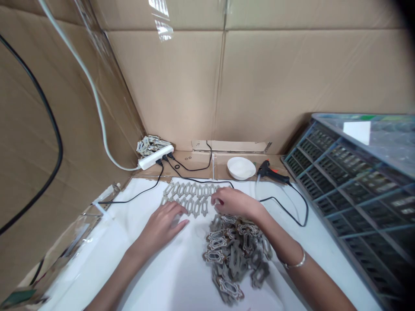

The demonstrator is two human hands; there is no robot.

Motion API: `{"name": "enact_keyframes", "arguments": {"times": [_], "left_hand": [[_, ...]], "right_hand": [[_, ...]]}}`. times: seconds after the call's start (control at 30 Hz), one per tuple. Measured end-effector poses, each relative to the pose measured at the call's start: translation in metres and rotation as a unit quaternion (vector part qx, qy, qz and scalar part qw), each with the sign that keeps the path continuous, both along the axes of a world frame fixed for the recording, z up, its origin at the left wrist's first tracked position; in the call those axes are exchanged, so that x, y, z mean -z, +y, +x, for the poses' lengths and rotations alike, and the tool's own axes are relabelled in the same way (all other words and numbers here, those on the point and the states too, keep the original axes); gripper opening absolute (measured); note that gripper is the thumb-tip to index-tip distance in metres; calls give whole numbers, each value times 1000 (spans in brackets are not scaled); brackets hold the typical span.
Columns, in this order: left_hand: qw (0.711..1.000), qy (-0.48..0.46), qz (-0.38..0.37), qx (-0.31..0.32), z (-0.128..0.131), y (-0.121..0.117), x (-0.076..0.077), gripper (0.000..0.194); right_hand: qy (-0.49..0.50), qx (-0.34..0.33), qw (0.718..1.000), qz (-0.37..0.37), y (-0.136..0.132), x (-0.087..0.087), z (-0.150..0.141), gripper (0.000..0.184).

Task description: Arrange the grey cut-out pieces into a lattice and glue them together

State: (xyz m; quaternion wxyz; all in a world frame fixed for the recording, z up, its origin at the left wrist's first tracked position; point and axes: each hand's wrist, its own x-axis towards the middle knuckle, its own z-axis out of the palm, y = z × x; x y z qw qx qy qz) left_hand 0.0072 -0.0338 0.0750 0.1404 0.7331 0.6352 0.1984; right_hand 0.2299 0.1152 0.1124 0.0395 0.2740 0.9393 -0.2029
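Two rows of small grey ornamental metal plates (197,207), each with a long opening in the middle, lie on the white tabletop. My left hand (165,221) rests palm down at the left part of the nearer row, its fingers stretched out and thumb apart, with fingertips over a few plates. At the right end of the rows my right hand (235,202) has its fingers curled into a pinch; what they hold, if anything, is hidden. Below my right hand lies a loose pile of similar plates (236,259), some showing brown edges.
A white bowl (241,167) and a black glue gun (273,172) with its cable stand at the back. A white power strip (156,157) with black plugs lies back left, beside more plates (151,144). A grey plastic crate (350,185) stands on the right. Cardboard walls surround the table.
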Motion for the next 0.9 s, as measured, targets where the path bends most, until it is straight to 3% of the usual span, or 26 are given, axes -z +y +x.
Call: {"name": "enact_keyframes", "arguments": {"times": [0.13, 0.23, 0.47, 0.63, 0.73, 0.9], "left_hand": [[994, -50, -41, 87, 6, -1, 0, 20], [990, -54, -63, 113, 12, -1, 5, 24], [992, -36, -54, 104, 10, 3, 12, 29], [992, -33, -43, 114, 11, 3, 10, 27], [990, -36, -44, 132, 13, 2, 9, 28], [989, -31, -60, 132, 12, 1, 12, 31]], "right_hand": [[-64, -37, 997, -33, -4, 6, -1, 33], [-97, -38, 994, -30, -9, 13, -5, 36], [-99, -43, 994, -1, -13, 17, -8, 27], [-81, -13, 996, 42, -13, 9, -9, 24], [-114, -21, 993, 8, -19, 1, -13, 19], [-179, -28, 983, -15, -32, -3, -20, 30]]}}
